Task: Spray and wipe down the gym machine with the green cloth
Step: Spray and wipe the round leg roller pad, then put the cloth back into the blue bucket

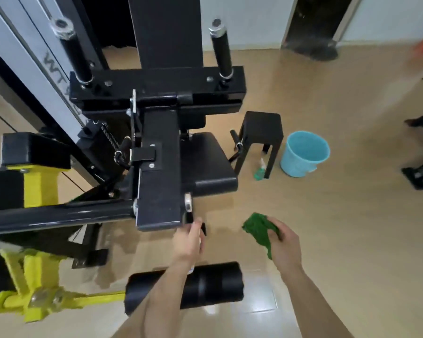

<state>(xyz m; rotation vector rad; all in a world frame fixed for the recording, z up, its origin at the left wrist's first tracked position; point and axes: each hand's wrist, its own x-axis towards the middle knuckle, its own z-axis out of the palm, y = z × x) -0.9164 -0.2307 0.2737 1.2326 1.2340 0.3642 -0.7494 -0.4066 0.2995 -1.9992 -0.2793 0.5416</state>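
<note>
**Two hands hovering at the front end of the gym machine**

Both hands are working low at the near end of the gym machine (156, 81), just off the front corner of its black beam (159, 147). The left hand (188, 240) is curling round a black-topped object (202, 227), and its knuckles are almost touching the beam's front edge. A sliver of white is showing beneath the wrist, so this is probably a spray bottle being pointed at the metal. The hand is hiding most of it, though, and I cannot tell for certain.

The right hand (285, 242) is gripping the green cloth (258, 230), bunched in the fingers with a loose tail drooping below the palm. The cloth is hanging over the floor (352, 240), to the right of the beam's front corner and touching no part of the machine. It seems to be waiting off to the side so that the spray can land first and the wipe can follow at once.

The left forearm is crossing above the roller pad (215, 284), which is lying nearest the person. The seat pad (205, 162) is sitting further back, along the beam's right edge.

A green bottle (259, 172) is standing on the floor under the black stool (261, 128), beside the blue bucket (303, 154) and well apart from both hands. These are likely supplies, parked where they are not getting in the way.

Judging by the idle cloth, this looks like the spraying step at this spot, with wiping not yet begun.
</note>
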